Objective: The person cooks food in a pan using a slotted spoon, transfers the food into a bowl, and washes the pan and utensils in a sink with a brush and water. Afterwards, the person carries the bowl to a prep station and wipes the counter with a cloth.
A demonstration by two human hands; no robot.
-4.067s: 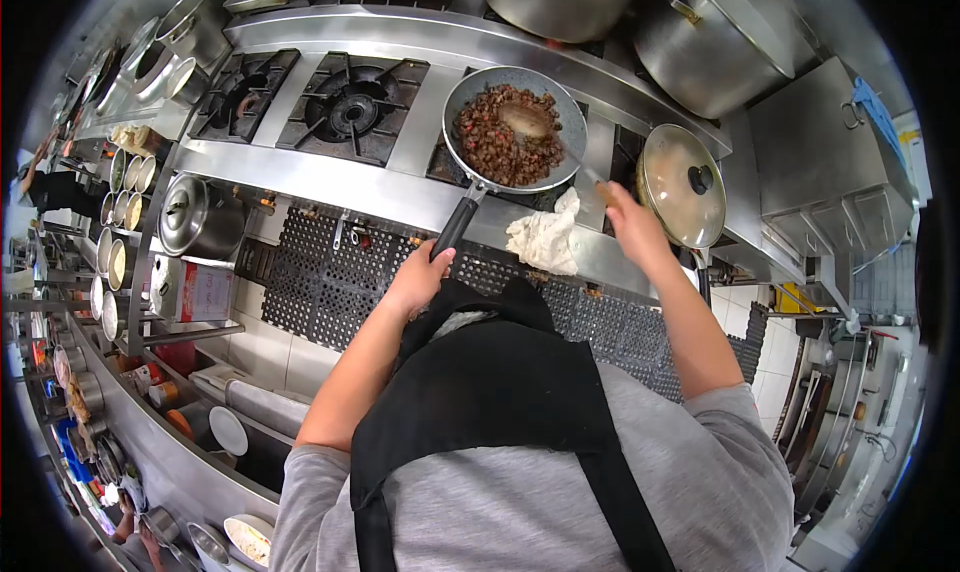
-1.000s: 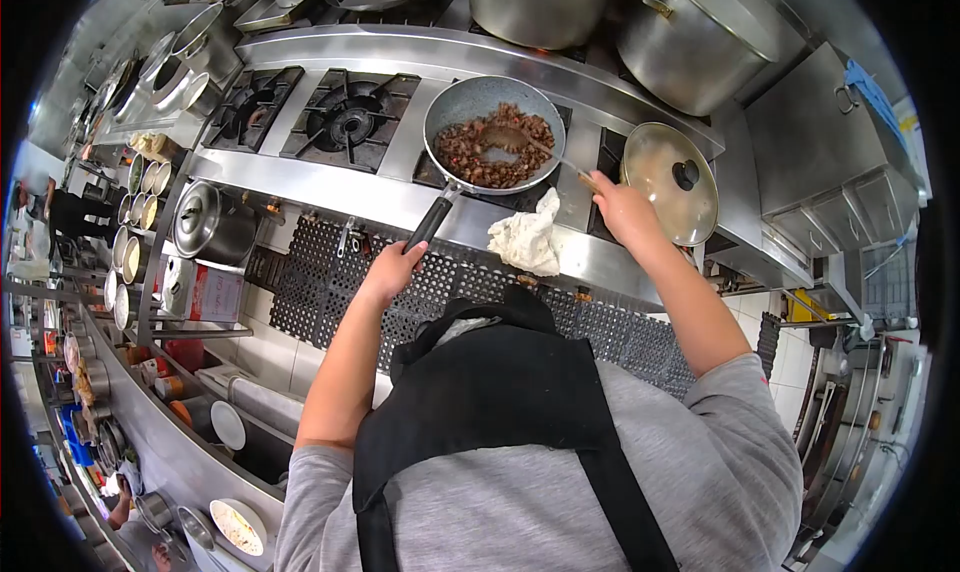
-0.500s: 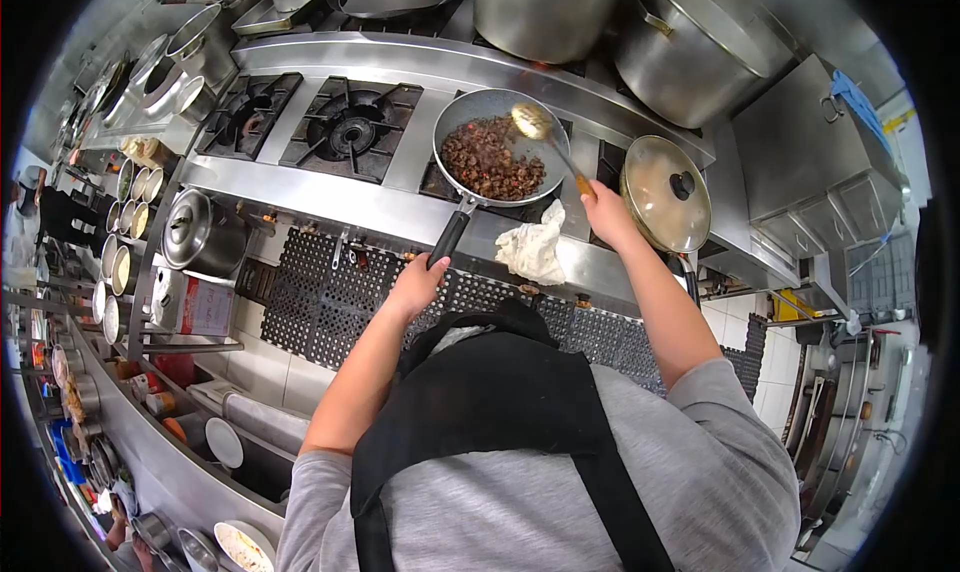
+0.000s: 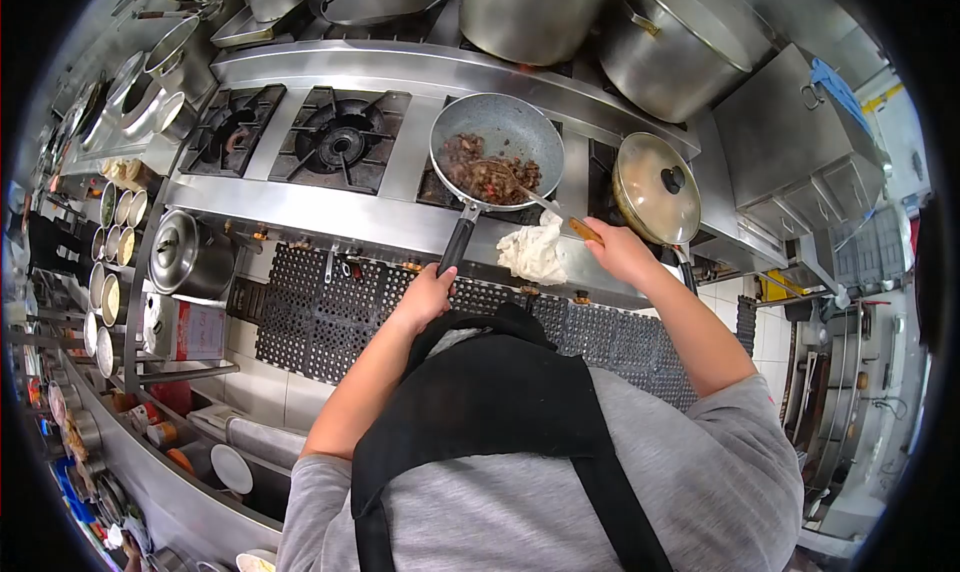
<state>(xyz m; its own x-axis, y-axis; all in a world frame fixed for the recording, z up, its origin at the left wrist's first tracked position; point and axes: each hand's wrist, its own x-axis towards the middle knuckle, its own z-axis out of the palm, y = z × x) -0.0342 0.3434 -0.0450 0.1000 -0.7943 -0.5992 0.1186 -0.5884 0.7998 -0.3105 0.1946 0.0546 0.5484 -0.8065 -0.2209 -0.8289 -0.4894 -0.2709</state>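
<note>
My left hand [image 4: 428,294] is closed round the black handle of a frying pan [image 4: 500,114] on the stove. Browned chopped meat [image 4: 500,179] lies in the lower part of the pan, and the grey upper surface shows bare. In my right hand [image 4: 622,252] is the wooden handle of a metal spoon [image 4: 545,205]. Its bowl end is down in the meat and mostly hidden. A crumpled white cloth [image 4: 533,249] rests on the stove's front edge, between my two hands. Right of the pan sits another pan covered by a glass lid [image 4: 657,190] with a black knob.
Bare burners [image 4: 343,144] stand left of the pan. Behind are big stockpots [image 4: 535,17]. A lidded pot [image 4: 190,252] and several small food containers [image 4: 124,244] are at the left. A steel cabinet [image 4: 790,137] is on the right; a black rubber mat [image 4: 330,317] covers the floor.
The spoon has come down from above the pan's right side into the meat, and my right hand has lowered. The meat has shifted toward the near side. My left hand still holds the handle.
</note>
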